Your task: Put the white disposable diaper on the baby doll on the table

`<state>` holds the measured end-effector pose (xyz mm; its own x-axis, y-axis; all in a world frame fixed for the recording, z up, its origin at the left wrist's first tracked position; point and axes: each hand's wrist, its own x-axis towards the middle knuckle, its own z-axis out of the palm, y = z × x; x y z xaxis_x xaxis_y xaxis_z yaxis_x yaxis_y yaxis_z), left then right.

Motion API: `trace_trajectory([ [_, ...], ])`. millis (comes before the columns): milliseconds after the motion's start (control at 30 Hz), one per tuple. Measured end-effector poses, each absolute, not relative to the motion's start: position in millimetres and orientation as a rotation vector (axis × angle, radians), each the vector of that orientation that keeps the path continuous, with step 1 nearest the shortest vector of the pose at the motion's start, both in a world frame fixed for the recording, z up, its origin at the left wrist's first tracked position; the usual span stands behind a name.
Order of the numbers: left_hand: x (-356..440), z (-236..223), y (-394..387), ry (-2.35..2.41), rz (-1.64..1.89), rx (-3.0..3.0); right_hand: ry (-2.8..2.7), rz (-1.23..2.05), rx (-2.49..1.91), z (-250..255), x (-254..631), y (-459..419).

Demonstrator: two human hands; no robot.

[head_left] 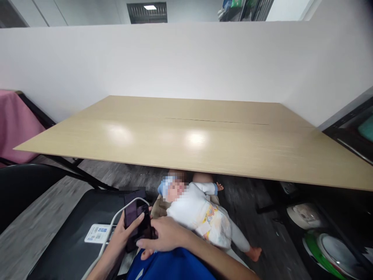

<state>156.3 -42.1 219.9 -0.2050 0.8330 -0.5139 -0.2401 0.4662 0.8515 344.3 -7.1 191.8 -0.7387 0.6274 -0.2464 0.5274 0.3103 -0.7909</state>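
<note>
A dark phone (131,210) is tilted up between my two hands, low and left of the middle. My left hand (122,232) wraps its left side, thumb lying across the front. My right hand (165,234) grips the lower right side with bent fingers, some of them hidden. A white cable (112,224) loops over the phone's top and runs down along my left forearm. Just beyond my right forearm lies a person (201,210) in white clothes and a light-blue cap, partly under the table edge.
A wide wooden table (198,136) stands ahead against a white wall (175,62). On the black seat (72,225) at left lies a white label (97,233). Pink cloth (20,124) hangs far left. Round lidded containers (335,252) sit on a dark shelf at lower right.
</note>
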Motion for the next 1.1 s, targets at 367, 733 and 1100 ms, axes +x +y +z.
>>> trace_trajectory([
  [367,139,209,-49,1.413,1.013,0.586,-2.472,1.382,-1.061,194,347,-7],
  [733,143,221,-49,1.234,0.95,0.302,-2.435,1.337,-1.148,175,344,-8],
  [1100,148,227,-49,1.198,0.965,0.241,-2.315,1.459,-1.2,182,343,-8],
])
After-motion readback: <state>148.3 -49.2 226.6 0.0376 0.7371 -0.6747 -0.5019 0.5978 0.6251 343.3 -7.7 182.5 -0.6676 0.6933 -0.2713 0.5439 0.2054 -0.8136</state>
